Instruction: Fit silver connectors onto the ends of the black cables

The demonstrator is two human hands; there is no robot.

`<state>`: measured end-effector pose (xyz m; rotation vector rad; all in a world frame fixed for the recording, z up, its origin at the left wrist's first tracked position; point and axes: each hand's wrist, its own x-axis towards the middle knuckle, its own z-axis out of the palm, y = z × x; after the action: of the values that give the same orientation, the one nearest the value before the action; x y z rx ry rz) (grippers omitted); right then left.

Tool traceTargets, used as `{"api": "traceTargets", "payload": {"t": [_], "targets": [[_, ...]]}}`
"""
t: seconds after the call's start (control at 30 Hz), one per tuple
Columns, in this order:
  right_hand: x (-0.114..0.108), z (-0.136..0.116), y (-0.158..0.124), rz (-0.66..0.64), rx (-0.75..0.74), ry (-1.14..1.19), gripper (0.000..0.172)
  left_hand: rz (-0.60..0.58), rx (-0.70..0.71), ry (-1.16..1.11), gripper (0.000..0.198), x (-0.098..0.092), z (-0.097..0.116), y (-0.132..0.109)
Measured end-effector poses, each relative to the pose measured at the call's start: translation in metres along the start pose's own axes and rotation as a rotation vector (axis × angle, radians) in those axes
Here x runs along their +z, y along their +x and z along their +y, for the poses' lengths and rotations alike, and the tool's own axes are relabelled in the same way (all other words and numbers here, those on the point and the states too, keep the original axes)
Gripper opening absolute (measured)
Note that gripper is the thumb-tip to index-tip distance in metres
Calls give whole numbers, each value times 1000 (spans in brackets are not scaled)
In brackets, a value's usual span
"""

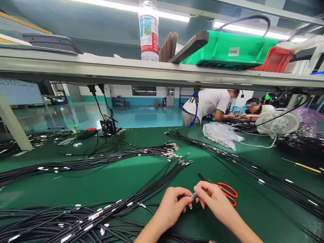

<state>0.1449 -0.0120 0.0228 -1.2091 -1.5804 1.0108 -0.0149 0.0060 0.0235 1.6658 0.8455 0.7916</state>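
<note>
Left hand [173, 206] and right hand [214, 199] pressed together at the fingertips, both pinching a small metal crimp terminal [193, 195] above the green desk [30, 199]. Red-handled scissors [229, 194] lie just right of the right hand; black cable bundles [76, 219] lie left of the left hand

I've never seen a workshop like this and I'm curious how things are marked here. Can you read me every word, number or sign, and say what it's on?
White label on the green plastic crate: about three characters, too blurred to read.
Wrapper on the plastic water bottle: blue and red print, too small to read.
Pale board at far left: faint lines, too blurred to read.
No readable text anywhere.
</note>
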Motion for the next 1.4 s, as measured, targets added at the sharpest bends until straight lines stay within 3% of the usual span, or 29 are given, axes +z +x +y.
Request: {"api": "traceTargets", "payload": {"t": [0.3,0.5,0.97,1.03,1.13,1.2,1.4], "targets": [[3,0,-4,-26,-28,-40,35,-6,-10,-265,25,-3,-7,2],[4,0,-5,-68,-11,2,32,72,-36,-154,32,0,-5,0],[3,4,-2,-10,-17,-23,36,-81,15,-77,22,-13,-7,0],[2,6,0,26,-28,-55,38,-32,18,77,20,-15,-13,2],[-3,19,8,152,-26,-31,38,86,13,543,20,-22,-23,5],[-11,31,15,237,-12,29,37,106,-23,727,20,-29,-29,6],[-58,57,21,467,71,245,39,26,-62,633,20,-47,-35,1]]}}
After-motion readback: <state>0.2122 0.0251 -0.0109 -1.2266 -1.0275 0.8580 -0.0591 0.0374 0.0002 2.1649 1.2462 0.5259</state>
